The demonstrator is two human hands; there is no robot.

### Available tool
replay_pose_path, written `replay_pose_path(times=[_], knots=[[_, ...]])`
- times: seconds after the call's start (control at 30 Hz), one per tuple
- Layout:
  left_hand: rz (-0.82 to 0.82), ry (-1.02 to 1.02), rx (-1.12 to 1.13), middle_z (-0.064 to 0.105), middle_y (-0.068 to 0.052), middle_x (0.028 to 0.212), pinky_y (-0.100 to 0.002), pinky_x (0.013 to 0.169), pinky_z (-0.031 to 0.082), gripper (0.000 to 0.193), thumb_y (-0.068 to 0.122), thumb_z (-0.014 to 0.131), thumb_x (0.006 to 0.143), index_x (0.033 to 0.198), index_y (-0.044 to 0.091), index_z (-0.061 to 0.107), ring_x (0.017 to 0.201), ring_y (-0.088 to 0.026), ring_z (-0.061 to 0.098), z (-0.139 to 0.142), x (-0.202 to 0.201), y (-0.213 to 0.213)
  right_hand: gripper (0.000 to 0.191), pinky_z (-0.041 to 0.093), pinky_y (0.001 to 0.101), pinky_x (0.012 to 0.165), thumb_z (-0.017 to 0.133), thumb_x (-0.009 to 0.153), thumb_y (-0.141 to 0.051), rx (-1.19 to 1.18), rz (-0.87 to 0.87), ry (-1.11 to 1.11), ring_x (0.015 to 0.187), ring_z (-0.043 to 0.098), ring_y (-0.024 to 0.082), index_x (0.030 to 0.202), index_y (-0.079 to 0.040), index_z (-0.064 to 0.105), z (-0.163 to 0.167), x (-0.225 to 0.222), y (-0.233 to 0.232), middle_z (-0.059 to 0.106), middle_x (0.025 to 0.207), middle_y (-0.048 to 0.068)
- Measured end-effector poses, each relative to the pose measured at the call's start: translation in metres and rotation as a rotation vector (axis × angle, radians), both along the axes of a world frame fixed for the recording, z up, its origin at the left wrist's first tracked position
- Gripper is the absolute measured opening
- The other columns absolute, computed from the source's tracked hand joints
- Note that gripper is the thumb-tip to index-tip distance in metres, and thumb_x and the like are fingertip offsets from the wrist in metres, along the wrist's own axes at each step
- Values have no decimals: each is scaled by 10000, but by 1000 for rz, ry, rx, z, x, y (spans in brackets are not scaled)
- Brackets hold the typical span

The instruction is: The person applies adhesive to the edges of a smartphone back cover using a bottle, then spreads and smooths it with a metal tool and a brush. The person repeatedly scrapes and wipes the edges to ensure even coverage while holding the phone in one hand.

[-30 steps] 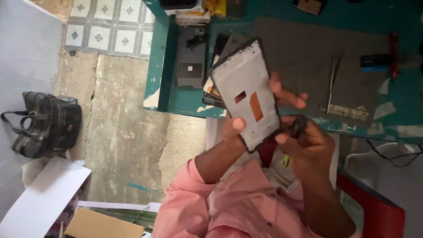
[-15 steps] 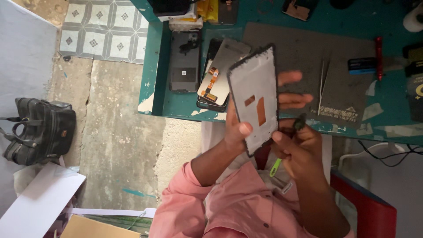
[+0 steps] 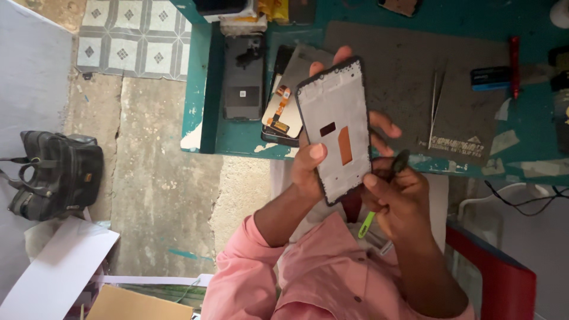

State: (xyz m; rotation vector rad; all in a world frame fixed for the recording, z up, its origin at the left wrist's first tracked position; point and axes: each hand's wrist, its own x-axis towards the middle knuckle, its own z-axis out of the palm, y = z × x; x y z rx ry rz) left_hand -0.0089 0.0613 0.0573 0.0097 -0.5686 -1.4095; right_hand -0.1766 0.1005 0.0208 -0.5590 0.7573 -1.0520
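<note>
A: Above our lap, before the bench (image 3: 237, 139): the frame (image 3: 336, 127) stands up in our left hand (image 3: 311, 169), long axis away from us, thumb on its face, fingers behind.

B: Right hand (image 3: 397, 195) sits just beside its lower right corner, closed on a green tool (image 3: 367, 224). Against the half-second-earlier view, frame less tilted.

Teal counter (image 3: 204, 112) at top, bearing a dull grey mat (image 3: 409, 77). Grey phone frame (image 3: 335, 133) with an orange strip at centre. Pink sleeve (image 3: 249, 278) below. Black bag (image 3: 56, 175) at left. Grey-white patterned floor tiles (image 3: 133, 44) upper left.
</note>
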Motion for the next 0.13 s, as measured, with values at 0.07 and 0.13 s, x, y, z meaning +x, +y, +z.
replay_pose_path(times=[0.07, 0.13], knots=[[-12, 7, 17, 179, -91, 1640, -481, 834, 625, 935, 288, 788, 901, 1633, 274, 206, 1104, -459, 635, -1, -1, 0, 148, 322, 241, 493, 725, 913, 43, -4, -2, 0, 564, 444, 62, 1048, 8, 674, 2, 0, 0, 628, 830, 61], [-27, 13, 38, 223, -149, 1605, -491, 841, 624, 935, 291, 787, 897, 1622, 280, 197, 1104, -465, 633, -2, -2, -1, 150, 335, 248, 503, 717, 902, 41, -4, -18, 38, 585, 457, 63, 1036, 0, 664, 5, 1, 0, 646, 876, 64]])
